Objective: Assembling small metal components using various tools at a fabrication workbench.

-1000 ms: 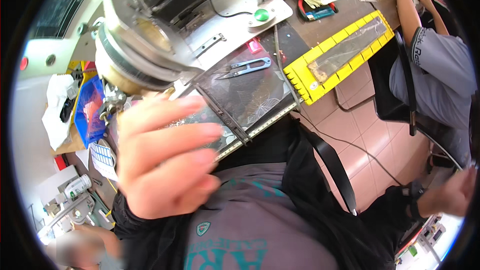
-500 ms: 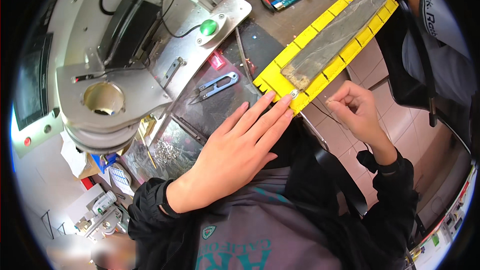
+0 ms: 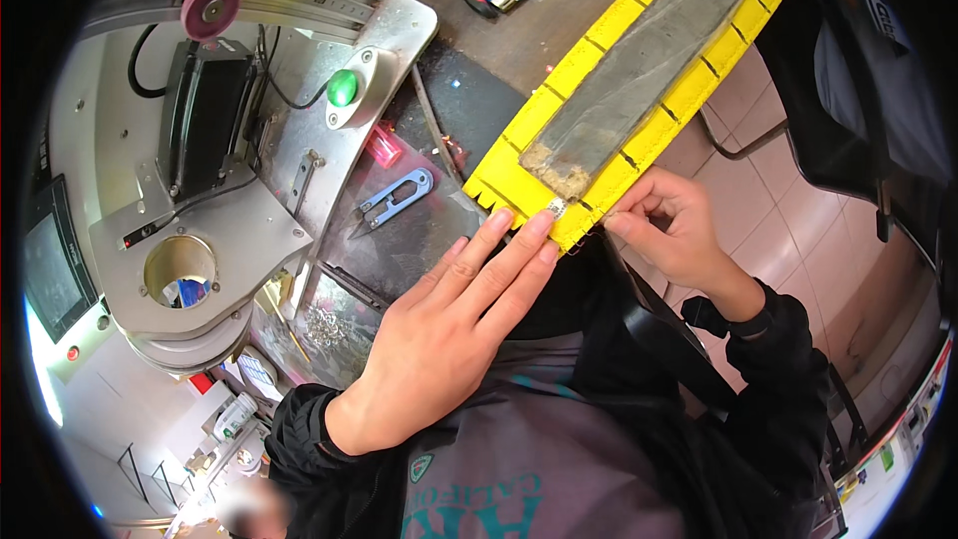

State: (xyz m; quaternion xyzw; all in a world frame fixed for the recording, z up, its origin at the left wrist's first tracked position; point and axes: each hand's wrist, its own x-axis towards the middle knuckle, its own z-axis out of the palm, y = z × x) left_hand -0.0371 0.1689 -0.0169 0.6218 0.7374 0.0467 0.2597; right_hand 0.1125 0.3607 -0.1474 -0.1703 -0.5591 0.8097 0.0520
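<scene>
My left hand point(image 3: 439, 339) lies with its fingers stretched out, fingertips resting on the near end of a long yellow board point(image 3: 611, 30). A dark grey strip point(image 3: 639, 70), worn and brownish at its near end, lies along the middle of the board. Just beyond my left fingertips sits a small silvery piece point(image 3: 557, 208). At the board's right edge my right hand point(image 3: 679, 230) has thumb and forefinger pinched together. Whatever is between them is too small to make out. Thin dark thread-like bits show at the board's corner near these fingers.
Blue thread snips point(image 3: 397, 202), a clear red piece point(image 3: 384, 145) and a heap of tiny silvery parts point(image 3: 324, 327) lie on the bench. A metal machine with a round opening point(image 3: 180, 271) and a green button point(image 3: 342, 88) stands left. A chair point(image 3: 828, 160) is at the right.
My right hand has moved left, from out over the floor to the board's edge, still pinched. My left hand stays flat on the board. The whole view has shifted.
</scene>
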